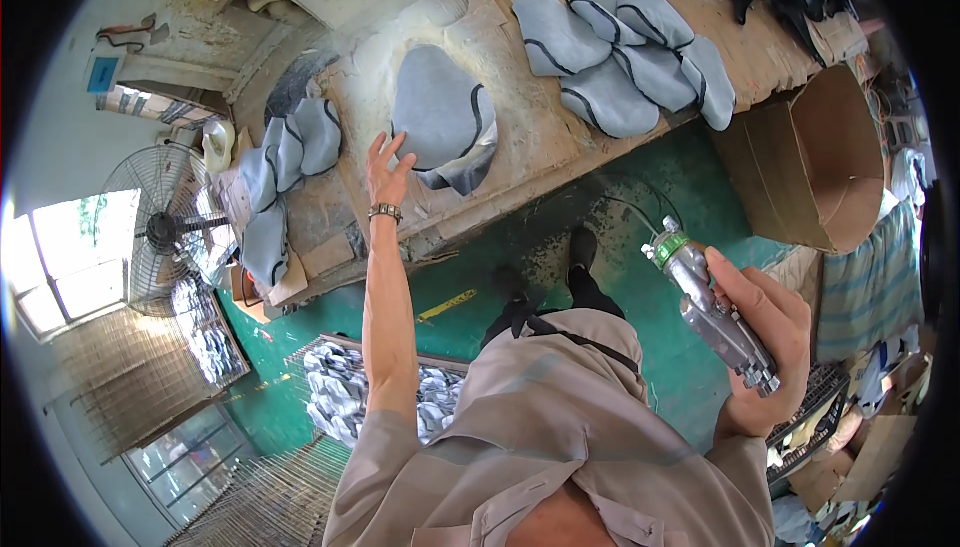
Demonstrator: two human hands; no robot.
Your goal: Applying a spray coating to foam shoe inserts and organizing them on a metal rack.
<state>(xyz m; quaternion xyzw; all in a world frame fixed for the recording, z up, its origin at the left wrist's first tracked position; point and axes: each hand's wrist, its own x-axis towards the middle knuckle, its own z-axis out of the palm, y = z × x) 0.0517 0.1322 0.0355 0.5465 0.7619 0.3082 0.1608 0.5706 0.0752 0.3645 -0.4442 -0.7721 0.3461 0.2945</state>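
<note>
A grey, rounded piece with black edging (435,107) lies on the workbench, amid pale yellowish residue. It looks like a shoe upper or lining, but its exact kind is unclear. At its lower left edge my left hand (388,172) rests with fingers spread, fingertips touching it. A dark, glossy flap (468,165) shows beneath the piece's near edge. Off to the right, away from the bench, my right hand (768,322) is wrapped round a metal spray gun (715,309) with a green ring; a thin hose runs near its top.
Several similar grey pieces (612,97) overlap on the bench's right, others (300,142) on its left. An open cardboard box (800,162) stands beyond the bench's right front edge. At left is a fan (160,232); a rack of pieces (335,387) sits near my left elbow.
</note>
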